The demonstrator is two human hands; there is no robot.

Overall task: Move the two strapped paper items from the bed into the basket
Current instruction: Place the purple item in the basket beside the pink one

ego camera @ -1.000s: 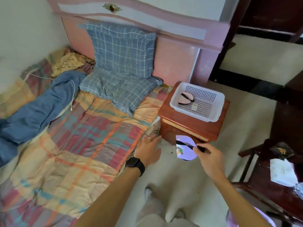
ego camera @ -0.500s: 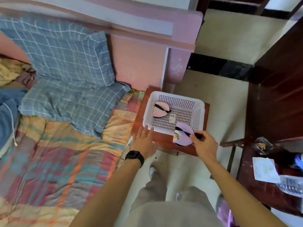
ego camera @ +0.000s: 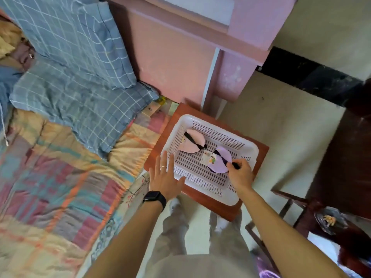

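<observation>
A white perforated basket (ego camera: 250, 146) sits on a reddish wooden bedside table (ego camera: 259, 157). Inside it, at the far left, lies a pink round paper item (ego camera: 190, 144) with a black strap across it. A purple round paper item (ego camera: 219, 163) with a black strap is low inside the basket on the right; my right hand (ego camera: 240, 174) pinches its strap end. My left hand (ego camera: 164, 176) hovers flat with fingers spread over the basket's near left corner, holding nothing.
The bed (ego camera: 60, 167) with a checked quilt and two blue plaid pillows (ego camera: 80, 81) lies to the left. A pink headboard (ego camera: 180, 57) stands behind the table. A dark wooden chair (ego camera: 301, 207) with clutter is at the lower right.
My right hand carried the purple item up from beside the table's front and over the rim into the basket. My left hand moved from the bed edge to the basket's corner.
</observation>
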